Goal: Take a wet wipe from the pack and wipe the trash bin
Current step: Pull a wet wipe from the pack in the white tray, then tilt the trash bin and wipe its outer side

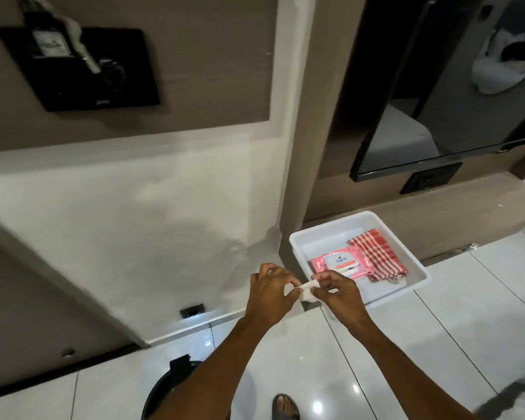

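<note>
1. Bin (164,395): dark, on the floor at the bottom edge of view, partly hidden by the left forearm. Not yet wiped.
2. Left hand (269,294) and right hand (337,291): fingers pinched on a white wipe (305,291) held between them, above the floor, just in front of the tray's near-left corner.
3. Step, as judged: unfolding the wipe. Next: spread it flat, then bring it down to the bin.
4. Tray (297,237): white, on the floor. Pack (340,263) at its near-left side; striped cloth (376,256) to the right.
</note>
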